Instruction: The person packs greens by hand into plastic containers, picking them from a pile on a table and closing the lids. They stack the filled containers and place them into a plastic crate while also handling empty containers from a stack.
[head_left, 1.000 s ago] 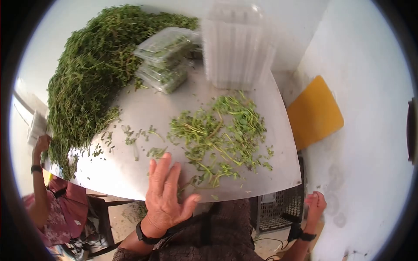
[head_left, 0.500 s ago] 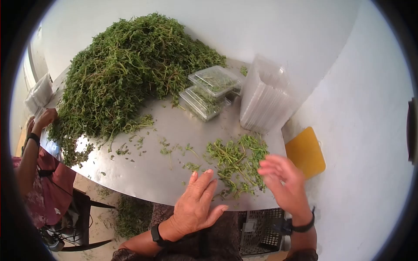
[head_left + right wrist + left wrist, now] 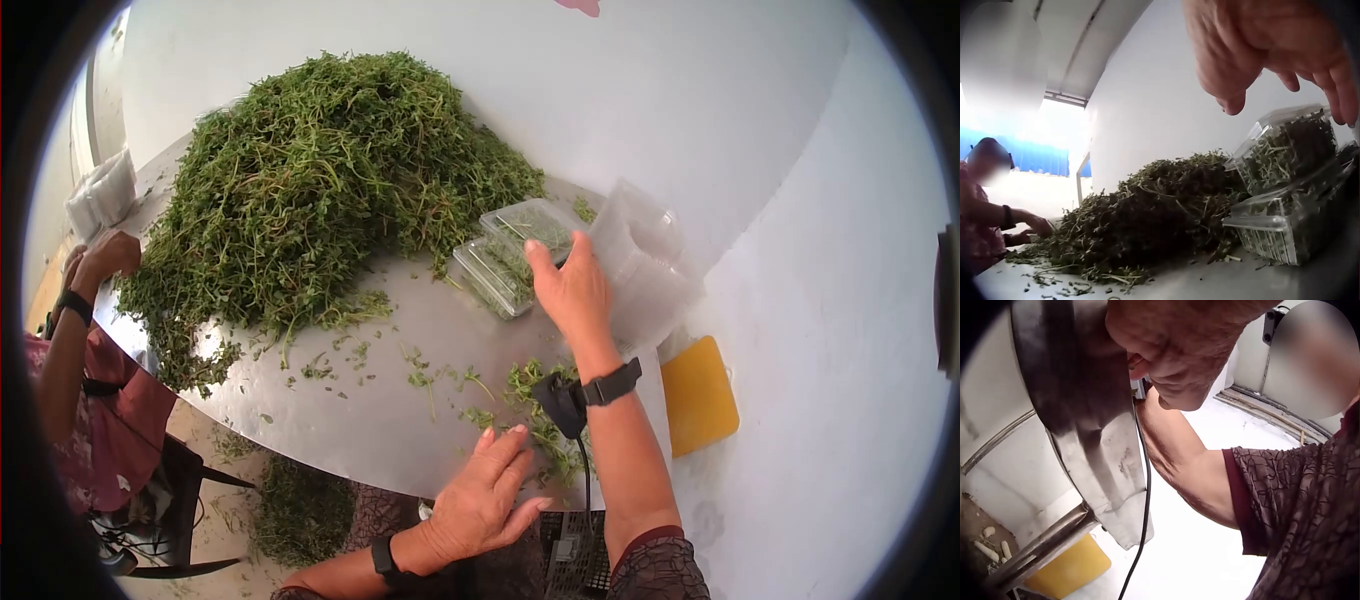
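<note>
My right hand (image 3: 577, 290) reaches over the upper filled plastic clamshell box (image 3: 530, 222), thumb and fingers spread apart. In the right wrist view the fingers point down just above the lid of that box (image 3: 1288, 147). It sits on a second filled clamshell box (image 3: 493, 277). Near the table's front edge, my left hand (image 3: 485, 500) lies with its fingers extended, beside a small heap of loose green sprigs (image 3: 522, 385). In the left wrist view the underside of the left hand (image 3: 1179, 350) shows close to the table edge.
A large mound of green herb stems (image 3: 320, 190) covers the back of the metal table (image 3: 330, 420). A stack of empty clear containers (image 3: 645, 280) stands right of the boxes. Another person's hand (image 3: 110, 255) is at the far left. A yellow board (image 3: 700, 395) leans at right.
My right hand has risen from beside the table, crossed above the loose sprigs and reached the stacked boxes. The left hand has stayed near the front edge. The head view has shifted.
</note>
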